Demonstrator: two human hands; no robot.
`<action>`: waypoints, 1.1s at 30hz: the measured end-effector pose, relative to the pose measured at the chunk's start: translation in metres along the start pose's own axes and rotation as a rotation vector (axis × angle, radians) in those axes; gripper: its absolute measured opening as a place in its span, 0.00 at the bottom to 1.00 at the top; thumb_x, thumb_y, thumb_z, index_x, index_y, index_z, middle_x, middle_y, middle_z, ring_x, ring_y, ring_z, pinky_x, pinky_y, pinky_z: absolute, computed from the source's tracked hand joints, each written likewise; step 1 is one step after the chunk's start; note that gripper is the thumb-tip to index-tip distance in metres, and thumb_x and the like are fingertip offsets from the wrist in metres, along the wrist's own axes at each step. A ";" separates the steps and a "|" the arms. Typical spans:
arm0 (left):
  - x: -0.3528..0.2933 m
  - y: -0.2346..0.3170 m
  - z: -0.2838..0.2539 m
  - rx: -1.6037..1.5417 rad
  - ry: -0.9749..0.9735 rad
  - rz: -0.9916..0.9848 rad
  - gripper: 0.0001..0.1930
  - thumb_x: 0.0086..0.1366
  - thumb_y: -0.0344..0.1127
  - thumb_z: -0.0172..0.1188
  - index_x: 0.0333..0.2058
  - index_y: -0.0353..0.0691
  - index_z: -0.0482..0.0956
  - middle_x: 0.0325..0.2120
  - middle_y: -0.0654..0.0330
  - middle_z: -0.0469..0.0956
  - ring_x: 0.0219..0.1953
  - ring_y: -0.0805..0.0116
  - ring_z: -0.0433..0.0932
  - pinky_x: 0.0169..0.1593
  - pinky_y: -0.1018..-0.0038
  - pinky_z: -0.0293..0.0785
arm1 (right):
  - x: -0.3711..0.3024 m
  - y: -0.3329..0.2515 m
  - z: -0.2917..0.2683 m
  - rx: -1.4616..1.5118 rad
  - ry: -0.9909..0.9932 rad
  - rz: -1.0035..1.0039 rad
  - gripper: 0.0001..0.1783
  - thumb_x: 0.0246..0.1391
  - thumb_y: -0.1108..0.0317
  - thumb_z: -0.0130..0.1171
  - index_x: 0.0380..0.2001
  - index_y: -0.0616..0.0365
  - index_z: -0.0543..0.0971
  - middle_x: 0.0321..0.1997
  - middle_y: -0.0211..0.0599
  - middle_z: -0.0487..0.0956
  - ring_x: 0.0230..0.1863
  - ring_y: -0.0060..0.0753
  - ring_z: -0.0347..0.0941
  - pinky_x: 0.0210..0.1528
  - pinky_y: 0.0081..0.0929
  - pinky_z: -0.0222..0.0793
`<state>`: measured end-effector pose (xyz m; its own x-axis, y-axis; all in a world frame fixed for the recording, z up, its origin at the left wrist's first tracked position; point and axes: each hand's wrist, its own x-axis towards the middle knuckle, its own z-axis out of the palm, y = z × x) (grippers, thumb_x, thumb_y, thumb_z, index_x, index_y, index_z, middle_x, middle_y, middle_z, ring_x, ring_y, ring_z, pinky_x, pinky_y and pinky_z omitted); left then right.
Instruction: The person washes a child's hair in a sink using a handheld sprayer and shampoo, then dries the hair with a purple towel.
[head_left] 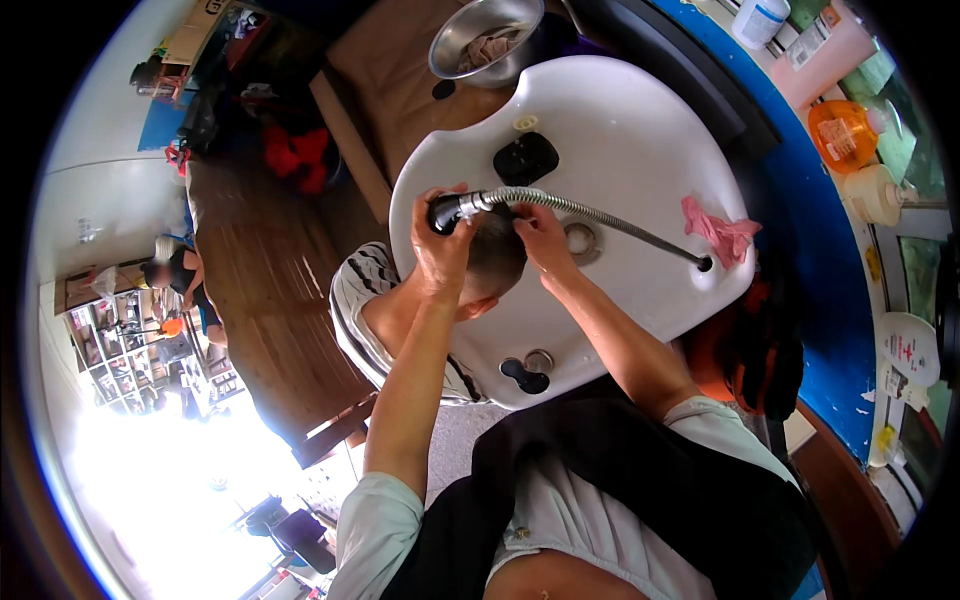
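Note:
My left hand (pixel 440 250) is wrapped round a black and chrome shower head (pixel 446 212), held against a person's head. That head (pixel 496 258), with short dark hair, is bent over a white wash basin (pixel 640 130). From the shower head a ribbed metal hose (pixel 600 214) arches over to a hole at the basin's right side. My right hand (pixel 543 242) is at the right side of the person's head, under the hose, its fingers bent together. Whatever those fingertips pinch, if anything, is hidden.
In the basin are a black pad (pixel 526 158), a drain (pixel 580 238), a tap lever (pixel 524 376) and a pink cloth (pixel 720 232). A metal bowl (pixel 484 42) stands beyond. Bottles, including an orange one (pixel 843 134), line the right ledge. A brown bench (pixel 270 290) is at left.

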<state>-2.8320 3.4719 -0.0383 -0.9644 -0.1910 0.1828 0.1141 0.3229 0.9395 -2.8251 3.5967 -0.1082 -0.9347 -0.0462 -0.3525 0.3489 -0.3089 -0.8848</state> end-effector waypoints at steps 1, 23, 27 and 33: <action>0.004 0.006 0.005 -0.013 0.001 -0.014 0.18 0.50 0.25 0.63 0.40 0.34 0.68 0.39 0.52 0.79 0.41 0.69 0.76 0.48 0.76 0.70 | 0.004 0.009 -0.006 -0.115 -0.040 -0.111 0.13 0.58 0.65 0.43 0.42 0.56 0.74 0.34 0.27 0.72 0.38 0.19 0.65 0.41 0.19 0.61; 0.000 -0.001 0.024 -0.044 0.019 -0.115 0.17 0.51 0.24 0.61 0.40 0.34 0.67 0.37 0.53 0.79 0.41 0.70 0.76 0.47 0.77 0.70 | 0.038 0.048 -0.037 0.067 -0.200 0.378 0.16 0.58 0.60 0.40 0.32 0.57 0.76 0.32 0.27 0.75 0.35 0.19 0.67 0.35 0.27 0.64; -0.005 -0.006 0.022 0.024 -0.013 -0.092 0.19 0.49 0.21 0.60 0.40 0.35 0.66 0.38 0.53 0.79 0.41 0.69 0.77 0.47 0.76 0.71 | 0.038 0.037 -0.046 -0.175 -0.290 0.394 0.16 0.59 0.58 0.41 0.36 0.55 0.76 0.34 0.27 0.75 0.38 0.20 0.66 0.38 0.27 0.65; -0.007 0.000 0.028 -0.031 -0.002 -0.145 0.19 0.49 0.20 0.60 0.41 0.34 0.66 0.39 0.52 0.79 0.40 0.69 0.77 0.47 0.75 0.72 | 0.018 0.032 -0.045 0.081 -0.130 0.655 0.17 0.59 0.56 0.44 0.42 0.53 0.75 0.37 0.27 0.74 0.39 0.20 0.66 0.41 0.23 0.63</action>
<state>-2.8317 3.4988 -0.0478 -0.9718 -0.2316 0.0439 -0.0191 0.2631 0.9646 -2.8277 3.6283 -0.1569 -0.5337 -0.3611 -0.7647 0.8455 -0.2477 -0.4731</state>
